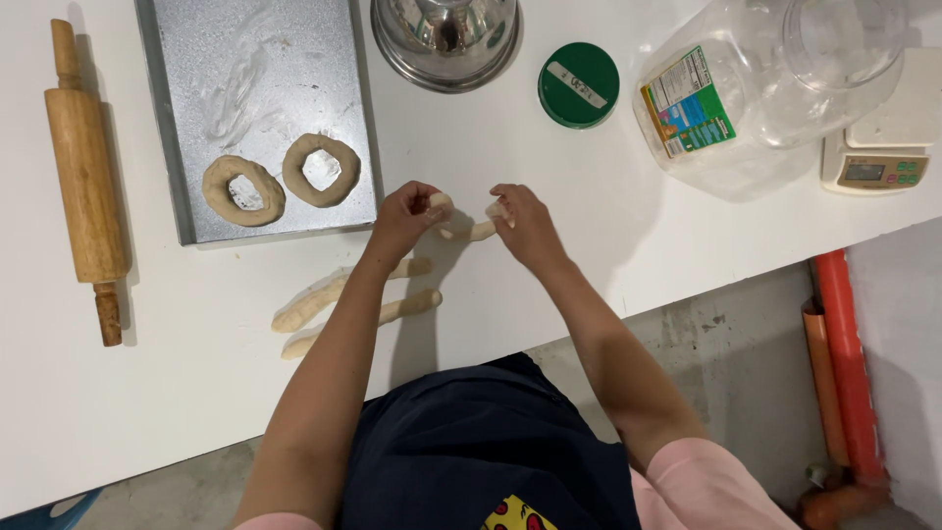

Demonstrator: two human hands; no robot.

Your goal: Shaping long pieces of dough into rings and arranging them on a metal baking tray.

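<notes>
Left hand: the left hand point(407, 218) is closed in a pinch around one end of a dough rope point(461, 228), fingers curled tight over it, just above the white table point(608, 236).
Right hand: the right hand point(520, 224) pinches the other end of the same rope, fingers bent and gripping; the two hands sit near each other with a small gap between them.
Dough in hand: the rope sags in a shallow curve between both hands, its ends not yet joined, a little way right of the tray's near right corner.
Done: two dough rings point(282, 179) lie side by side, close together, on the near part of a metal baking tray point(196, 59) at the far left; the tray's far part shows only a floury smear.
Left to do: two more dough ropes point(329, 304) lie straight on the table near the person, partly under the left forearm, unshaped. Judging by this, two pieces are formed, one is being bent, two wait.
Left side: a wooden rolling pin point(86, 186) lies lengthwise left of the tray, untouched.
Far side: a steel bowl point(446, 39), a green lid point(579, 85), and a clear plastic jar point(765, 88) on its side.
Far right: a small kitchen scale point(888, 147) at the table's edge.
</notes>
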